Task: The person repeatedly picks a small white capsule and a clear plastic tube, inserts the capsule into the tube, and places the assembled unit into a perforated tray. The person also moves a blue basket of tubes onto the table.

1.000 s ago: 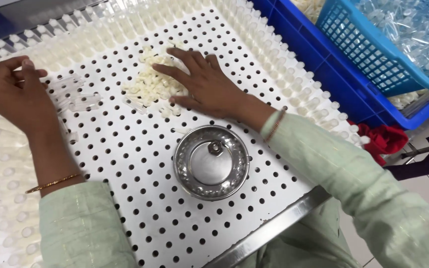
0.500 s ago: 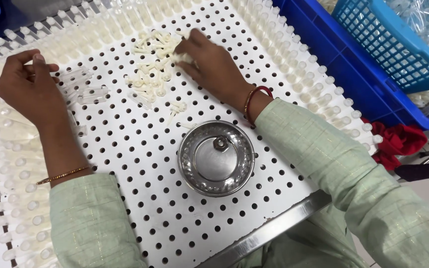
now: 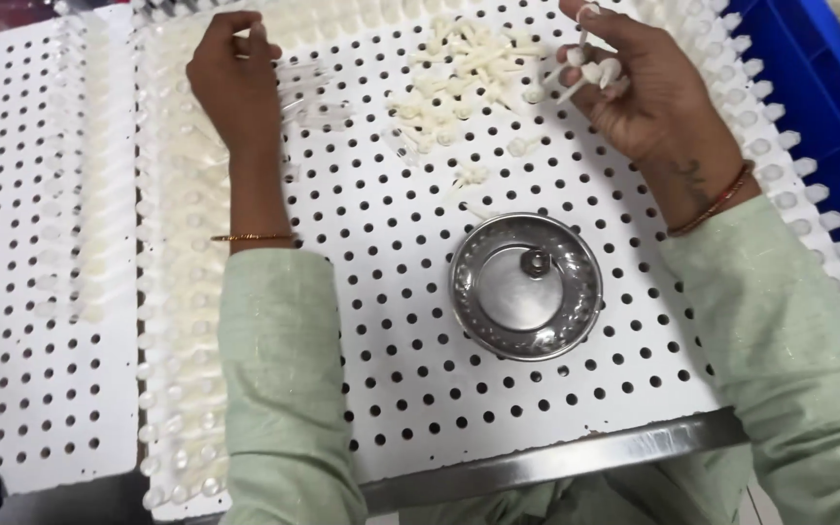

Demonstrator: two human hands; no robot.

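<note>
My right hand (image 3: 646, 89) is raised palm-up at the top right, its fingers curled around several small white plastic pieces (image 3: 590, 70). Just left of it a loose pile of the same white pieces (image 3: 459, 83) lies on the white perforated board (image 3: 410, 321). My left hand (image 3: 233, 83) rests on the board's upper left, fingers pinched on a small clear piece (image 3: 257, 31), beside a few clear plastic pieces (image 3: 318, 107). A round steel lid with a knob (image 3: 527, 287) sits on the board between my forearms.
Rows of white pieces stand in the holes along the board's left (image 3: 182, 321) and right (image 3: 799, 185) edges. A second perforated board (image 3: 31, 292) lies at the left. A blue crate (image 3: 833, 107) is at the right. A steel table rim (image 3: 556, 457) runs along the front.
My right hand has lifted off the pile, turned palm-up and moved right with several white pieces in it. The view has shifted, showing the second board at left.
</note>
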